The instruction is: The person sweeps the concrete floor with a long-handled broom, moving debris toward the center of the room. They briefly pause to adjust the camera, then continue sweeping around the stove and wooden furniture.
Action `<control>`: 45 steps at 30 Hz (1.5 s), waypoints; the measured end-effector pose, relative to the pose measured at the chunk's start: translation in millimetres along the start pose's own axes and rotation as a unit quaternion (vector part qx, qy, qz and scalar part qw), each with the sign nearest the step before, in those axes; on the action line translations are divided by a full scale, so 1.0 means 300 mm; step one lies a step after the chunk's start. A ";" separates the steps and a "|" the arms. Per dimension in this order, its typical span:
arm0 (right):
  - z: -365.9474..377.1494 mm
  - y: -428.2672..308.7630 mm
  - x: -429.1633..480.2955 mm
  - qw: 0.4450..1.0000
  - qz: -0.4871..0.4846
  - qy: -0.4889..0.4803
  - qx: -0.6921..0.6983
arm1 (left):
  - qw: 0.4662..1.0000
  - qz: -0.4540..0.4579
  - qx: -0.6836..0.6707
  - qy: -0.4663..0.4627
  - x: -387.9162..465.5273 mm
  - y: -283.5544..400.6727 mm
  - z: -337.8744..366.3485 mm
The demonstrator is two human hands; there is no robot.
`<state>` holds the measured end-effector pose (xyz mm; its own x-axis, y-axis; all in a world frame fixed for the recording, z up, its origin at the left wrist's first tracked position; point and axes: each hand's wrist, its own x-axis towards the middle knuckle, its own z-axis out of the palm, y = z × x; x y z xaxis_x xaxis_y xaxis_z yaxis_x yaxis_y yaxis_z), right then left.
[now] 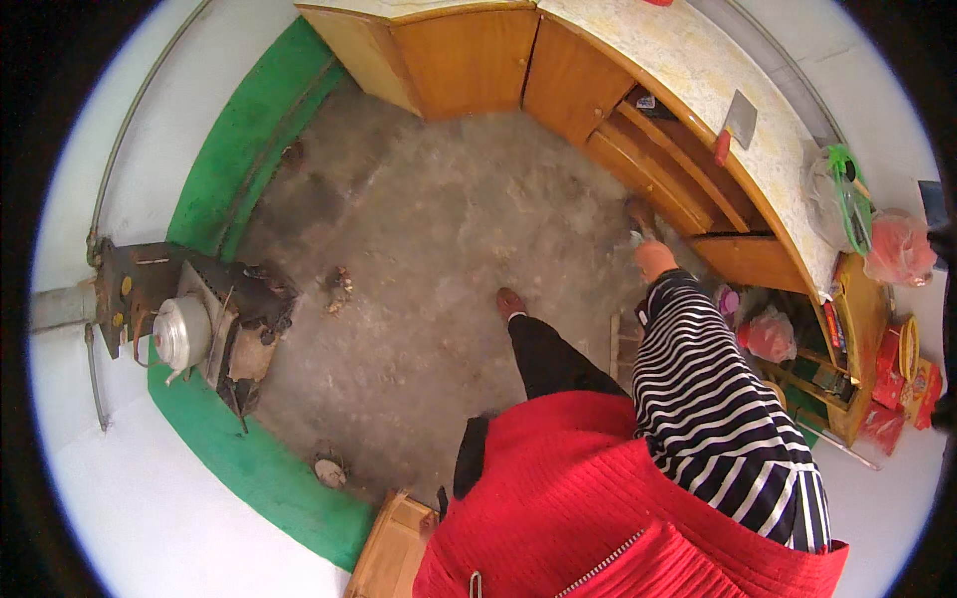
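My right hand (655, 259), below a black-and-white striped sleeve (706, 366), reaches forward beside the wooden cabinet (579, 78). Its fingers are closed around a small pale thing (635, 238), too small to name. Just beyond it a brown object (640, 214) stands low by the cabinet front; its shape is blurred. My left hand is out of view. On the countertop (665, 60) a cleaver (736, 128) with a red handle lies near the edge. One brown shoe (511, 302) is forward on the concrete floor (426, 217).
At left stands a sooty stove (250, 291) with a metal kettle (182, 331) on it. One cabinet door (362, 52) juts out. Plastic bags (834, 198) hang over the counter's right end. A wooden cabinet (392, 542) is at lower left. Debris (340, 290) lies on the floor.
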<state>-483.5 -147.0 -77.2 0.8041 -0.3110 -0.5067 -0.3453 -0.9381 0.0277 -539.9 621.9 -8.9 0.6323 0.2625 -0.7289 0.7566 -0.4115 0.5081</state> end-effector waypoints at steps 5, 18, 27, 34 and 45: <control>-0.117 -0.193 0.287 0.911 0.307 -0.131 0.243 | 0.999 0.030 -0.013 0.017 -0.010 0.188 0.044; -0.368 -0.331 0.198 0.940 0.238 -0.128 0.208 | 0.995 -0.041 -0.086 -0.002 0.010 0.060 0.127; -0.316 -0.350 0.633 0.950 0.245 -0.096 0.171 | 0.990 -0.048 -0.114 0.060 -0.128 -0.034 0.255; -0.316 -0.552 0.691 0.957 0.174 -0.170 0.157 | 0.979 -0.119 -0.154 0.064 -0.196 -0.026 0.319; -0.475 -0.564 0.762 0.972 0.201 -0.048 0.113 | 0.975 -0.085 -0.192 0.071 -0.191 -0.021 0.447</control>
<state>-172.3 -81.1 -75.0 0.5378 -0.6193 -0.5720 -0.7281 -0.6832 0.0551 -603.2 492.5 -31.9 0.4890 0.4285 -0.7598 0.8411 -0.0009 0.5408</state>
